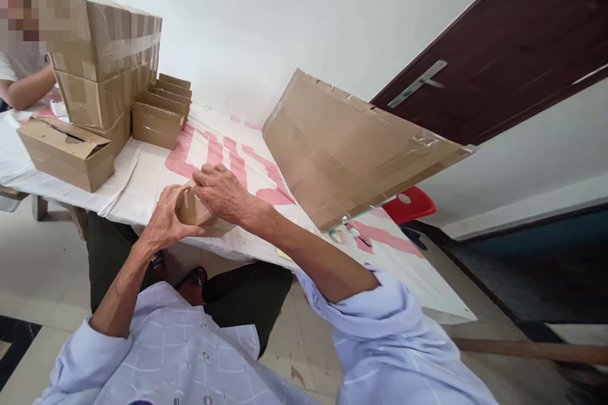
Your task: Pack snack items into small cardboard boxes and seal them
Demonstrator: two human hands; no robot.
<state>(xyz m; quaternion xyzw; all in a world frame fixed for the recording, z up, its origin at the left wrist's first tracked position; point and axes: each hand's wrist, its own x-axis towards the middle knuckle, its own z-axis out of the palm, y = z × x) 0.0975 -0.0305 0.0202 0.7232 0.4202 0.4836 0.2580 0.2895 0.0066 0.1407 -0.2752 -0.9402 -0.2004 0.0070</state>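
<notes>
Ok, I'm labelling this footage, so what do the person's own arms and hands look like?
Both hands, left and right, are bare. Pale blue shirt sleeves with thin white checks are pushed up, leaving the forearms uncovered.

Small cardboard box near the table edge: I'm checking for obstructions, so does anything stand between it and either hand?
Nothing visible does: the left hand and right hand are both on the small cardboard box. The large cardboard panel stands off to the right.
</notes>
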